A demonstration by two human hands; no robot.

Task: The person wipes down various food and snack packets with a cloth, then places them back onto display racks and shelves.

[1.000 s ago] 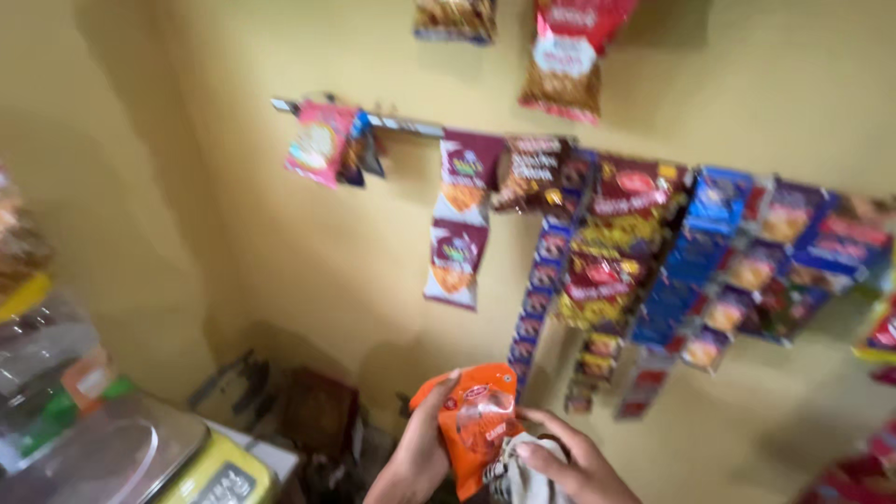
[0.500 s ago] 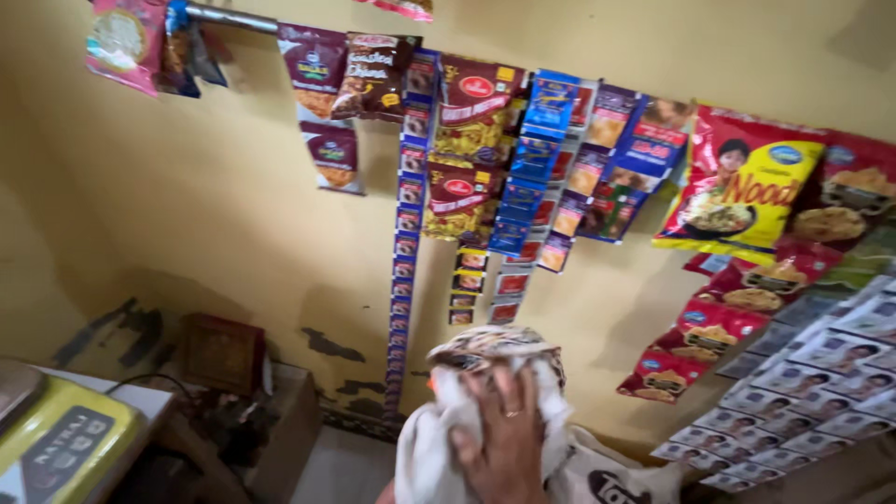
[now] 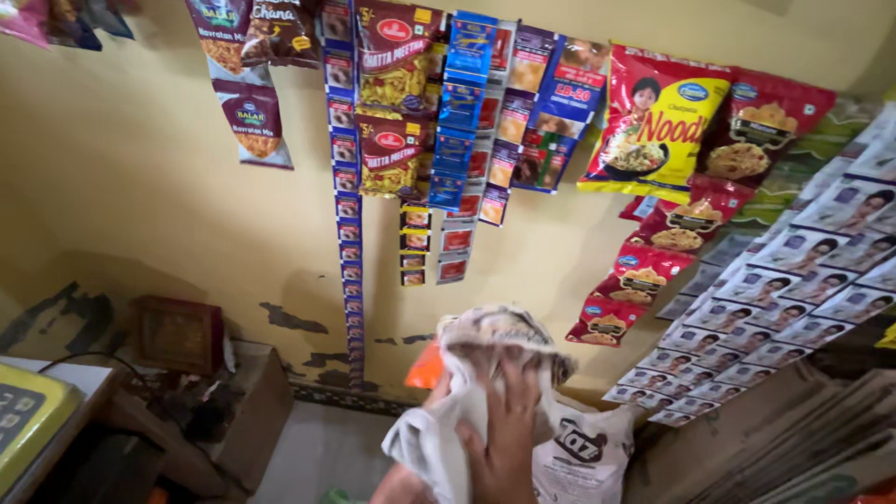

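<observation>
**Q:** Two hands are at work here; how does each stand?

**A:** One hand (image 3: 504, 439), by the rig line probably the right, lies with fingers spread flat against a white cloth bag (image 3: 485, 411). Its palm presses the fabric from the front. The other hand is hidden behind the bag; only a forearm shows at the bottom edge, so its grip cannot be told.

**Q:** Where is the bag?

**A:** Low in the middle of the view, held up in front of the yellow wall (image 3: 140, 215). Its patterned mouth (image 3: 499, 331) is bunched at the top. An orange packet (image 3: 427, 367) shows just at the bag's left edge, partly behind the cloth; whether it is inside the bag cannot be told.

**Q:** What surrounds it?

**A:** Strips of sachets hang on the wall above: a long narrow blue strip (image 3: 350, 252) running down to the floor ledge, maroon snack packets (image 3: 392, 93), and a large red and yellow noodle packet (image 3: 658, 121) to the right. Rows of pale sachets (image 3: 803, 289) slant down the right side. A dark wooden box (image 3: 179, 334) sits on a low ledge at the left, and the corner of a yellow weighing scale (image 3: 28, 420) shows at the left edge.
</observation>
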